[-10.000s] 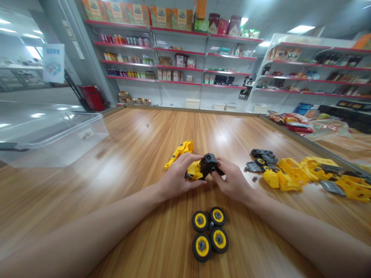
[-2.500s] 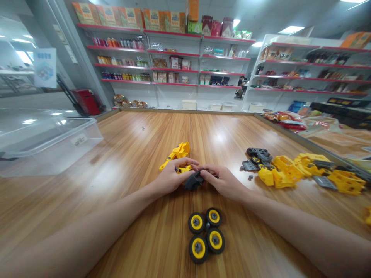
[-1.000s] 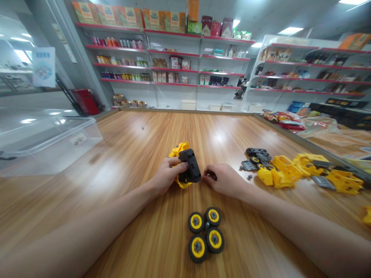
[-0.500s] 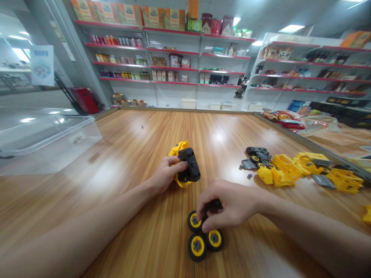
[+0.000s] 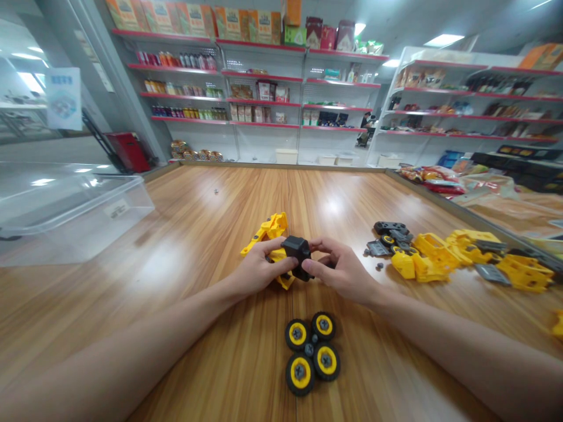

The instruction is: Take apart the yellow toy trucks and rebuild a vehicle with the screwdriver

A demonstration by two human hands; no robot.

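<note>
My left hand (image 5: 264, 268) is closed on a black plastic toy part (image 5: 297, 253), with the thumb across its face. My right hand (image 5: 341, 269) grips the same part from the right, thumb and fingers pressed to it. Behind and below the hands is a yellow toy vehicle piece (image 5: 275, 225); the left hand partly covers it, and I cannot tell whether it is joined to the black part. Nearer to me, several black-tyred wheels with yellow hubs (image 5: 300, 371) lie in a cluster. Small grey screw-like pieces (image 5: 309, 349) sit between them.
To the right lie yellow toy parts (image 5: 433, 258) with black and grey pieces (image 5: 390, 228) beside them. A clear plastic bin (image 5: 88, 234) stands at the left. Stocked shelves (image 5: 264, 76) rise beyond the wooden table (image 5: 211, 228). Packaged goods (image 5: 440, 176) lie past its right edge.
My right hand has moved up and away from the wheels to the black part, uncovering another wheel and the small grey pieces. The black part has been turned in my left hand.
</note>
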